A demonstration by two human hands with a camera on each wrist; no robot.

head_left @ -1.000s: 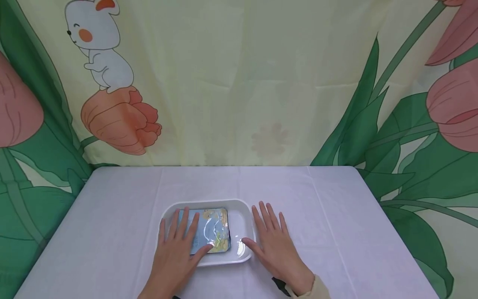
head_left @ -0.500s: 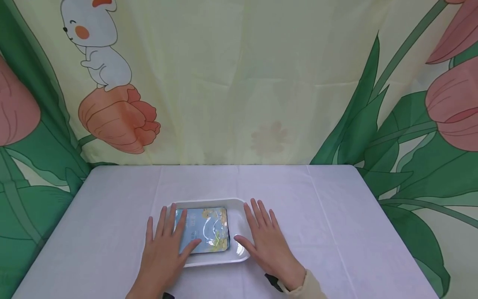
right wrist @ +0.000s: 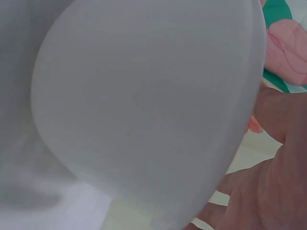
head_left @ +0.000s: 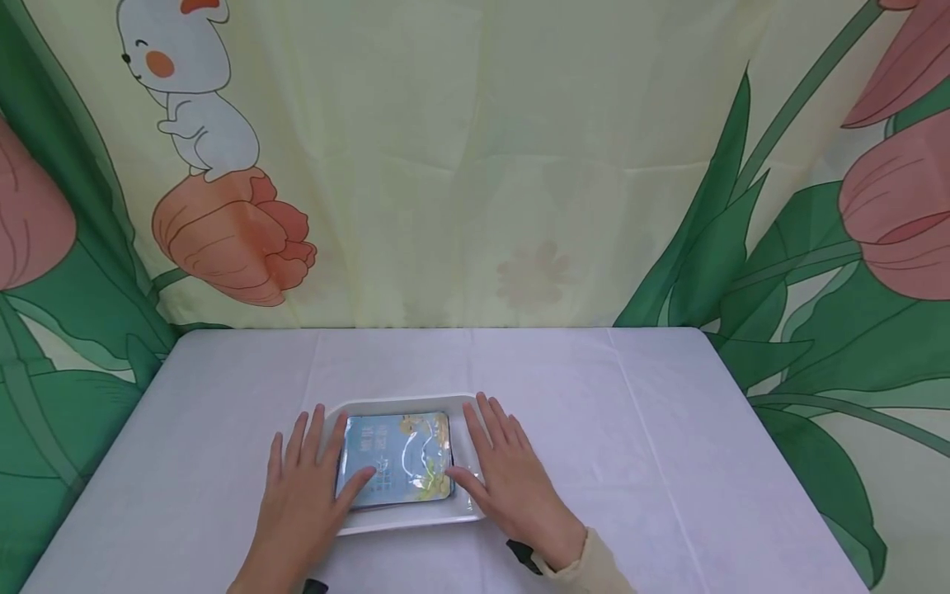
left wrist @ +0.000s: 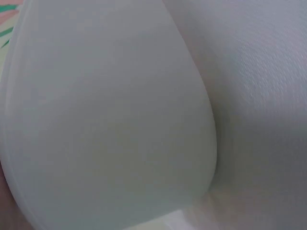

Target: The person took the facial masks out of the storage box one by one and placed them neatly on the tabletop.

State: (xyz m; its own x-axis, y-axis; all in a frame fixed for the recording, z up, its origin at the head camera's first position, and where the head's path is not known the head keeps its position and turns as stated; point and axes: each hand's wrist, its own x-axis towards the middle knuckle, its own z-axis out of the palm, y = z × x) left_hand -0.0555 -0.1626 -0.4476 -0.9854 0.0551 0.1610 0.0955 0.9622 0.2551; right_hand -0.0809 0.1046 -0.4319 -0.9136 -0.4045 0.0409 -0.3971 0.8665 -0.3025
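Left hand is low and left of centre in the head view, fingers straight and spread over the left end of the white tray, thumb across the lower left part of the blue packet. Right hand pretty much mirrors that at the tray's right end, fingers long and fanned a bit, thumb pointing in at the packet's right edge. Neither one's curled round anything that I can see, and I honestly can't tell whether the thumbs touch the packet or just sit above it. Tray's at the bottom middle of the frame on the white cloth, packet lying flat inside, bare tray showing to its right. Both wrist views are mostly the tray's smooth outer wall, so not much help on contact there. Handling-wise, I'd guess the tray is light, stiff plastic and kinda slick, so I'd hold it by the rim at both short ends and keep it level, or the packet could slide. Packet looks glossy, probably light and maybe a bit bendy, so I'd pinch it by the right edge, where there's room for a fingertip.
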